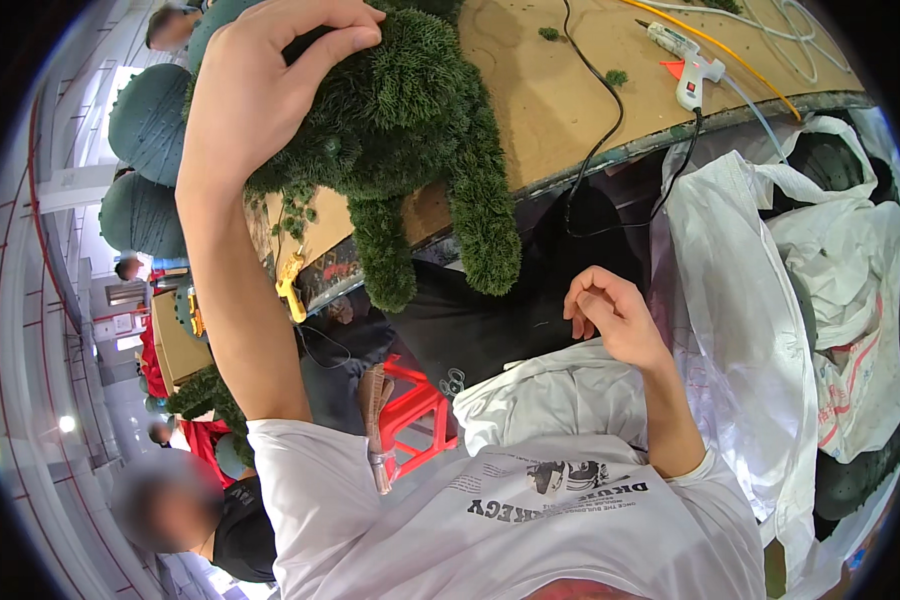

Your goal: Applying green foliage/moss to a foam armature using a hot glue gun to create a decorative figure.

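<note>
A figure covered in dark green artificial foliage [410,110] lies on the work table, two leg-like parts hanging over its near edge. Over the upper left of this figure is my left hand [260,85], thumb and fingertips drawn together in a pinch. Whatever sits between those tips is too small or hidden to make out. My right hand [615,315] hovers above my lap, away from the table, its fingers loosely curled and slightly apart, with nothing visible in them.
A white glue gun [688,75] lies on the brown tabletop [530,120], its black cord draping off the edge. A yellow glue gun [290,288] rests left of the figure. White sacks [740,330] stand at right, a red stool [415,415] below, green balls [148,125] at left. Other people are nearby.
</note>
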`<act>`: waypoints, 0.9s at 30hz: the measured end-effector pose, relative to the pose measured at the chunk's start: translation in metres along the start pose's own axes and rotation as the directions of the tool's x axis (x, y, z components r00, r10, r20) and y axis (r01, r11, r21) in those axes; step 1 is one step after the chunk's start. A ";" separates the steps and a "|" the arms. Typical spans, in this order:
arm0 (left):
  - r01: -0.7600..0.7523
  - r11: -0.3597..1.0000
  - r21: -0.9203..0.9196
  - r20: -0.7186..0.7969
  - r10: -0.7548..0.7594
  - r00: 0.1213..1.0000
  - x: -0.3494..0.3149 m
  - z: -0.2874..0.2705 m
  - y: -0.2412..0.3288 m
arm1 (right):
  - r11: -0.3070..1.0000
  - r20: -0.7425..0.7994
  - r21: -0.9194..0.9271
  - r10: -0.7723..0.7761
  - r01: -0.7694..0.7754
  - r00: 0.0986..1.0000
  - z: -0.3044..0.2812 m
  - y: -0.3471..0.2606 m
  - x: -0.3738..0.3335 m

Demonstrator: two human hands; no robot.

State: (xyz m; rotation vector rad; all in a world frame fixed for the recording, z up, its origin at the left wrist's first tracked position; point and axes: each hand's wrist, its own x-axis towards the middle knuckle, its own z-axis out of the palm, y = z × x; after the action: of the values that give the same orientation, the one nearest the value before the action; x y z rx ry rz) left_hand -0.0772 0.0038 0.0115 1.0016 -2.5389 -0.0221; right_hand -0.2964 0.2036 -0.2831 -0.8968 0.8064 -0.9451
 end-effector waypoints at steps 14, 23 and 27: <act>-0.177 0.976 -0.126 0.035 0.183 0.983 -0.053 0.033 0.035 | 1.000 -0.045 0.013 0.001 0.000 0.999 -0.009 0.003 -0.002; -0.076 0.971 -0.227 0.087 0.098 0.991 -0.076 0.060 0.060 | 0.997 -0.041 0.072 -0.024 0.027 0.999 -0.009 0.004 0.000; 0.041 0.998 0.055 -0.262 -0.025 0.965 -0.035 0.037 0.049 | 0.998 -0.035 0.064 -0.026 0.029 0.999 -0.010 0.006 0.001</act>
State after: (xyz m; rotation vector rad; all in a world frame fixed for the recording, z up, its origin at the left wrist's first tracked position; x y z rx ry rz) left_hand -0.1004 0.0585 -0.0269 0.9981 -2.2943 0.1672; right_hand -0.3028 0.2017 -0.2927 -0.8398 0.7904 -1.0075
